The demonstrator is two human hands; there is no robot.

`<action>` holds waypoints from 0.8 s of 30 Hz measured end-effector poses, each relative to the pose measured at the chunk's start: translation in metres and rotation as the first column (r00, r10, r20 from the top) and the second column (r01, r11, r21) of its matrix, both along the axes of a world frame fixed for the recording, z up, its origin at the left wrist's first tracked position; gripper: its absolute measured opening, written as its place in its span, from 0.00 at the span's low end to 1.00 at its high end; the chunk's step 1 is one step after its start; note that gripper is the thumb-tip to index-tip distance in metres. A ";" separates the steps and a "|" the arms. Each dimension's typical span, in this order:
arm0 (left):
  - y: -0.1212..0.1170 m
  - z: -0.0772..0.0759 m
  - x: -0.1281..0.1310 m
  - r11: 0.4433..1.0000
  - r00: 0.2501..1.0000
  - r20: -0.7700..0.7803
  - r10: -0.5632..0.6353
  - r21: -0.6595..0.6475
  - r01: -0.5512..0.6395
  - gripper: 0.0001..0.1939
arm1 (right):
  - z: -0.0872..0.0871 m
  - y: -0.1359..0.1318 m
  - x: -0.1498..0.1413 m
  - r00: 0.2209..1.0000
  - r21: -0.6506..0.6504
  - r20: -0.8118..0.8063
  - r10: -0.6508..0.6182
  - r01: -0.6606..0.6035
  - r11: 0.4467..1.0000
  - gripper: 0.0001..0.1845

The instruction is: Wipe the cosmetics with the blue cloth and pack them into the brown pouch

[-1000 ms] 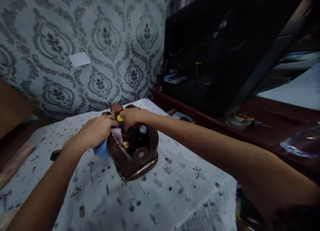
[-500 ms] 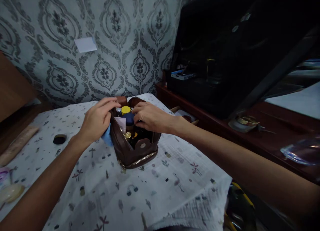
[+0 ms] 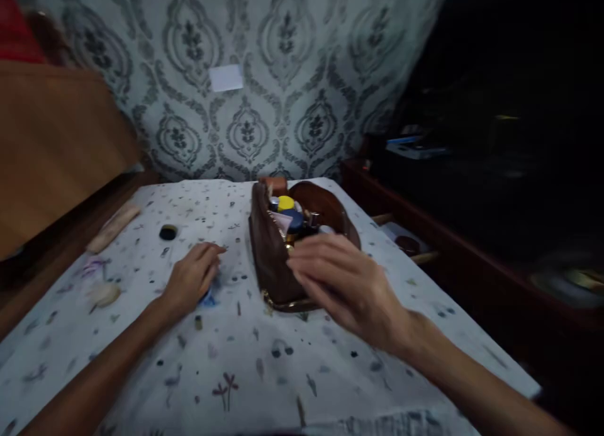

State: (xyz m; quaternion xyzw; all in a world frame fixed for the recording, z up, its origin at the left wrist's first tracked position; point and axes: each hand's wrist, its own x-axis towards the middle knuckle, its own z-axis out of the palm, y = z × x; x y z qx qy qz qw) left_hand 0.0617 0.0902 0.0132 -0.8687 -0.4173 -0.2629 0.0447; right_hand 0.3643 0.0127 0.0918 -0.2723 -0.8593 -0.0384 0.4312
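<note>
A brown zippered bag (image 3: 271, 253) stands unzipped on the patterned cloth, with a yellow lid (image 3: 285, 203), a dark blue lid (image 3: 292, 219) and other small items inside. My right hand (image 3: 349, 285) hovers in front of the bag's opening, covering its front right part. Its fingers are stretched out, side by side and slightly blurred, and I see nothing in them. Left of the bag, my left hand (image 3: 191, 275) is closed over a crumpled blue cloth (image 3: 207, 299), low above the table. Most of that cloth is hidden under the palm.
On the left lie a round black item (image 3: 168, 232), a long beige pouch (image 3: 113, 228) and a pale oval brush-like thing (image 3: 104, 293). A cardboard box (image 3: 61, 153) stands beyond them. An open drawer (image 3: 401, 234) and a dark cabinet (image 3: 495, 140) border the right side.
My left hand has left the bag's rim and moved left with the blue cloth. My right hand has come out of the bag toward me. The view has turned left.
</note>
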 end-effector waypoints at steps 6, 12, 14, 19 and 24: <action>-0.017 -0.031 -0.031 0.987 0.985 -0.173 -0.022 -0.158 -0.005 0.19 | -0.057 -0.022 -0.068 0.974 -0.205 0.069 0.218 -0.200 0.958 0.12; -0.014 -0.028 -0.041 0.973 0.998 -0.062 0.031 -0.227 -0.044 0.15 | -0.087 0.011 -0.121 0.990 -0.667 -0.092 0.106 -0.140 0.731 0.10; -0.010 -0.029 -0.045 0.968 0.995 -0.038 0.097 -0.227 -0.103 0.14 | -0.090 0.023 -0.135 0.975 -0.791 -0.213 0.056 -0.206 0.576 0.10; 0.021 -0.017 -0.065 0.931 0.939 0.079 0.336 -0.182 -0.318 0.15 | -0.111 0.040 -0.157 0.891 -0.856 -0.446 -0.088 -0.396 0.332 0.15; 0.072 -0.002 -0.090 0.789 0.768 0.182 0.614 -0.174 -0.589 0.22 | -0.125 0.040 -0.157 0.893 -0.848 -0.446 -0.063 -0.399 0.350 0.12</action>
